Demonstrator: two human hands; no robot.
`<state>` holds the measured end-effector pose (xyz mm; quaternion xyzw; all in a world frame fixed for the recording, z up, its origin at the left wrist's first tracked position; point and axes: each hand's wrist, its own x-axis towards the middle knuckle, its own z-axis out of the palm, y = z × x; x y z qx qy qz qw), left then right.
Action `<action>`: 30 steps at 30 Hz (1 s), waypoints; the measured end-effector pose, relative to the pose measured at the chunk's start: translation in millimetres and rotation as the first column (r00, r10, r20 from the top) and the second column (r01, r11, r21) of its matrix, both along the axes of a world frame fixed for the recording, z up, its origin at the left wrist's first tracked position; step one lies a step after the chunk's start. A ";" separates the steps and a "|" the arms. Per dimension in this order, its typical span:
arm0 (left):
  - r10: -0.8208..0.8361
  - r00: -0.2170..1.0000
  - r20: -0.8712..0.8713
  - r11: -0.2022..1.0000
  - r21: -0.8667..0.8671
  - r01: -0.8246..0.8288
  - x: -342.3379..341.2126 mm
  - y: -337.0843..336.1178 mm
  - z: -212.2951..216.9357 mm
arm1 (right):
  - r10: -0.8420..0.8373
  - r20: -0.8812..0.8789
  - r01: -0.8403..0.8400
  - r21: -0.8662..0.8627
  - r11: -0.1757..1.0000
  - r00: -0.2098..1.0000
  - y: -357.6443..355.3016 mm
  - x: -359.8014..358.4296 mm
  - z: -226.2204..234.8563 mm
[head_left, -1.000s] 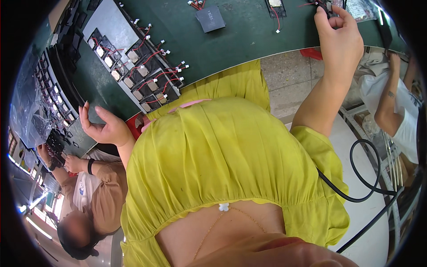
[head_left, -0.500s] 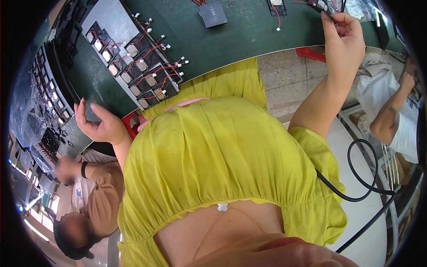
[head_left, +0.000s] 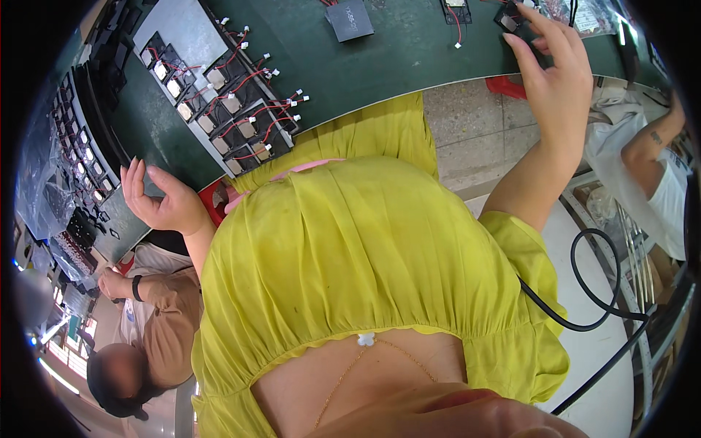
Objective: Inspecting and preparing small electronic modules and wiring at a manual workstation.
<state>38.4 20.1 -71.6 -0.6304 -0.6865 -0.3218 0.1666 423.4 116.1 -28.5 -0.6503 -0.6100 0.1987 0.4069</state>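
Note:
My right hand [head_left: 553, 69] is over the green table at the upper right, thumb and fingers apart. Close to its fingertips lies a small black part with a silvery piece [head_left: 508, 17], apparently resting on the table. Whether a fingertip still touches it is hard to tell. My left hand [head_left: 164, 198] hovers at the table's left edge with fingers stretched and nothing in it. Beyond it, a grey metal plate [head_left: 191, 36] carries several black parts with silvery pieces [head_left: 232, 104], red and black wires and white plugs.
A dark square block [head_left: 350, 20] and another wired black part [head_left: 456, 10] lie on the green table [head_left: 394, 69]. Clear plastic bags [head_left: 584, 18] are at the far right. More parts fill a tray [head_left: 80, 146] at left. Co-workers sit at left [head_left: 171, 314] and right [head_left: 661, 157].
My right hand's thumb and fingers have come apart from their pinch, and the black part is now further left. My left hand has hardly moved. The co-workers' arms have shifted.

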 end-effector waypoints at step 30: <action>-0.031 0.999 -0.010 0.999 -0.030 0.030 -1.1 1.9 0.1 | 0.270 0.501 -0.164 -0.245 0.955 0.822 29.6 53.1 -10.9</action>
